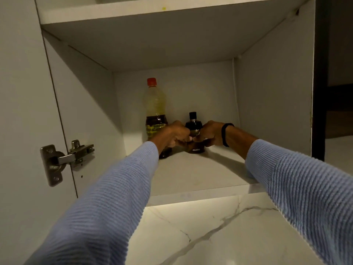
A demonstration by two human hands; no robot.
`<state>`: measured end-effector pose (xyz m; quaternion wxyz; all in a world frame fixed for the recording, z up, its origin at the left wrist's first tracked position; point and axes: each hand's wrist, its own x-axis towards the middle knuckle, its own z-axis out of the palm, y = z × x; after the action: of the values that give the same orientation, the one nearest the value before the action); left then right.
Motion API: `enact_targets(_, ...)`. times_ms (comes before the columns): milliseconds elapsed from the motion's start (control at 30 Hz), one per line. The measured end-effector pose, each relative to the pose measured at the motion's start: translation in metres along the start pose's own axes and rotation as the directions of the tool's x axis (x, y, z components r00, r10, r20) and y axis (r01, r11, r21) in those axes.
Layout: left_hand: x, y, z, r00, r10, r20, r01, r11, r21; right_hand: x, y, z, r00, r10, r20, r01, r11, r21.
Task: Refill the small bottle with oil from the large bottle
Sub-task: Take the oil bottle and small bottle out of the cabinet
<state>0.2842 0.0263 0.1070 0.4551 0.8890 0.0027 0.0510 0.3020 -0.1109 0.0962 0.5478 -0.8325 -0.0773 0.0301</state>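
Observation:
The large clear plastic bottle (pixel 155 111) with an orange cap stands upright at the back left of the cabinet shelf, with dark and yellow oil in its lower part. Right of it stands the small dark bottle (pixel 193 123) with a black cap and white lettering near its base. My left hand (pixel 174 133) and my right hand (pixel 210 133) both grip the small bottle around its middle, fingers curled and meeting in front of it. The left hand also hides the large bottle's lower right side. Both forearms wear light blue ribbed sleeves.
The white shelf (pixel 191 175) sits inside an open wall cabinet, with another shelf (pixel 152 18) close overhead. A metal hinge (pixel 65 159) holds the open door at left. A marbled white counter (pixel 210 226) lies below. A black band (pixel 225 134) circles my right wrist.

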Motion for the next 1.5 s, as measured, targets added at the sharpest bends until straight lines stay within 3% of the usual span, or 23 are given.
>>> enact_targets(367, -0.019, -0.003, -0.001, 0.999, 0.027, 0.032, -0.028, 1.0, 0.014, -0.034, -0.005, -0.005, 0.997, -0.006, 0.079, 0.007, 1.0, -0.015)
enact_targets(667, -0.083, -0.01, 0.003, 0.997, 0.069, 0.015, -0.066, 0.984, -0.165, -0.094, 0.002, -0.01, 0.996, -0.032, 0.084, 0.028, 0.998, 0.055)
enact_targets(800, -0.133, -0.005, 0.003, 0.989, 0.143, -0.021, -0.144, 0.968, -0.205, -0.134, 0.005, -0.015, 0.989, -0.094, 0.118, 0.082, 0.992, 0.1)
enact_targets(1033, -0.239, 0.0, 0.011, 0.943, 0.291, -0.164, -0.31, 0.944, -0.108, -0.238, 0.01, -0.02, 0.964, -0.241, 0.113, 0.232, 0.969, 0.084)
enact_targets(1267, -0.304, -0.041, 0.048, 0.877, 0.421, -0.232, -0.432, 0.902, 0.002, -0.298, 0.066, -0.005, 0.922, -0.372, 0.108, 0.378, 0.924, -0.048)
enact_targets(1400, -0.321, -0.08, 0.081, 0.845, 0.487, -0.219, -0.48, 0.873, 0.09, -0.313, 0.121, 0.008, 0.909, -0.396, 0.133, 0.39, 0.918, 0.067)
enact_targets(1500, -0.327, -0.118, 0.111, 0.886, 0.427, -0.182, -0.436, 0.9, -0.014, -0.321, 0.167, 0.025, 0.918, -0.38, 0.114, 0.366, 0.922, 0.126)
